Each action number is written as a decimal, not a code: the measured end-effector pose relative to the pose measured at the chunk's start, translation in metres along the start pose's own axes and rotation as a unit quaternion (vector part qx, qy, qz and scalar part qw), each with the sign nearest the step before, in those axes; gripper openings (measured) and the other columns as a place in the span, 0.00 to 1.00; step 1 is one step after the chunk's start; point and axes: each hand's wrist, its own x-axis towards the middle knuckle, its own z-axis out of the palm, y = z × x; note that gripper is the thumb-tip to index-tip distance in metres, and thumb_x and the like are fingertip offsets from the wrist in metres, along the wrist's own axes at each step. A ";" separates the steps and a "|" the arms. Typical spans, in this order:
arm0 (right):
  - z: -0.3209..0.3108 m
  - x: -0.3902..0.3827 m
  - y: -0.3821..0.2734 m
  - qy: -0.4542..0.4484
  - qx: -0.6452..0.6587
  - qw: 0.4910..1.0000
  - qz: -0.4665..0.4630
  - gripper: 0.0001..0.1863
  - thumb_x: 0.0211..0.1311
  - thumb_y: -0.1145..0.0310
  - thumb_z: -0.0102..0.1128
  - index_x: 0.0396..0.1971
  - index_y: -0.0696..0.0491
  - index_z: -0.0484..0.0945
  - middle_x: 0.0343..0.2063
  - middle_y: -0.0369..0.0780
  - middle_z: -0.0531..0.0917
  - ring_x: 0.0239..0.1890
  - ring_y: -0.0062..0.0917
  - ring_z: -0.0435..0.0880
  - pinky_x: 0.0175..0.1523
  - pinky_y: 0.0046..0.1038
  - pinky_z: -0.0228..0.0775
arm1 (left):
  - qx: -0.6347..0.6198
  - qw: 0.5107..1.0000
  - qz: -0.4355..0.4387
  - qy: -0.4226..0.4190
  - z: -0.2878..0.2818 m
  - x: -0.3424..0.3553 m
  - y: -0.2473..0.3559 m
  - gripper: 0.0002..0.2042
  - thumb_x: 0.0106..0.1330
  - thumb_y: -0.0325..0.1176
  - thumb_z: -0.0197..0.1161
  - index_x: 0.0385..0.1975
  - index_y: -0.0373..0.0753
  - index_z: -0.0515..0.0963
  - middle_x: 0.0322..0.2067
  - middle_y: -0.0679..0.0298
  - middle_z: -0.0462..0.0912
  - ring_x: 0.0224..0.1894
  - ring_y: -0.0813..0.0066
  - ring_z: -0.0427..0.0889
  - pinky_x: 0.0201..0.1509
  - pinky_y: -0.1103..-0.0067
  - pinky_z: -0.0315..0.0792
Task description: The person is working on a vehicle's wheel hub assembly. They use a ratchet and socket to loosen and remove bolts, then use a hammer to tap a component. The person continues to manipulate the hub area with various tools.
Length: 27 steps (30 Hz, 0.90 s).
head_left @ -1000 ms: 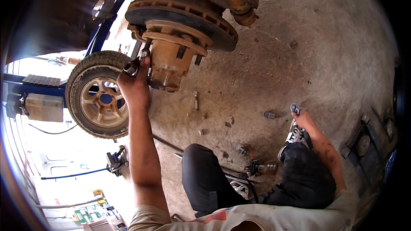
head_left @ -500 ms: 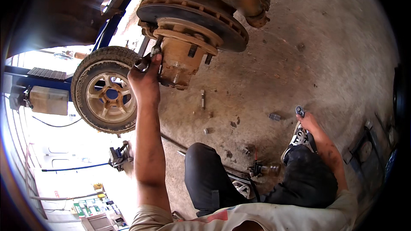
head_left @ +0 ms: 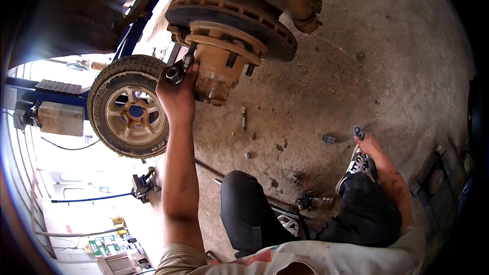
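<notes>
"Holding anything up there?"

"Yes, from far off I see my left hand [head_left: 177, 101] grip a shiny metal piece [head_left: 174, 76], right beside the rusty hub [head_left: 219, 74]."

"And your other one?"

"My right hand [head_left: 370, 145] is wrapped around a ratchet [head_left: 358, 132], near a shoe [head_left: 358, 163]."

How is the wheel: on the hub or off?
Off: the wheel stands left of the hub, whose brake disc is exposed.
</notes>
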 end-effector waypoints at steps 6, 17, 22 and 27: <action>-0.019 -0.009 -0.023 -0.079 0.043 0.994 0.056 0.30 0.57 0.47 0.60 0.33 0.66 0.77 0.31 0.61 0.80 0.40 0.54 0.79 0.43 0.44 0.71 | -0.036 0.998 0.041 0.037 0.004 -0.003 -0.012 0.17 0.56 0.37 0.70 0.36 0.28 0.80 0.32 0.57 0.83 0.36 0.72 0.79 0.48 0.76 0.70; -0.026 -0.015 -0.030 -0.080 0.063 0.993 0.063 0.27 0.60 0.50 0.60 0.24 0.66 0.77 0.18 0.54 0.80 0.24 0.44 0.83 0.31 0.41 0.73 | -0.103 0.994 0.006 0.019 0.007 -0.002 -0.005 0.15 0.56 0.31 0.70 0.39 0.26 0.80 0.33 0.59 0.83 0.36 0.74 0.78 0.46 0.79 0.70; -0.029 -0.016 -0.033 -0.094 0.090 0.990 0.058 0.26 0.61 0.52 0.59 0.19 0.64 0.75 0.10 0.46 0.76 0.13 0.34 0.79 0.22 0.37 0.70 | -0.113 0.993 0.006 0.020 0.006 -0.003 -0.007 0.15 0.56 0.31 0.70 0.38 0.26 0.80 0.32 0.59 0.83 0.36 0.75 0.79 0.45 0.80 0.71; -0.028 -0.017 -0.033 -0.082 0.092 0.991 0.052 0.26 0.62 0.53 0.59 0.18 0.64 0.74 0.09 0.45 0.75 0.12 0.34 0.78 0.21 0.36 0.69 | -0.086 0.996 -0.031 0.000 0.001 -0.004 -0.004 0.15 0.59 0.35 0.69 0.36 0.27 0.81 0.32 0.61 0.83 0.34 0.77 0.78 0.44 0.79 0.70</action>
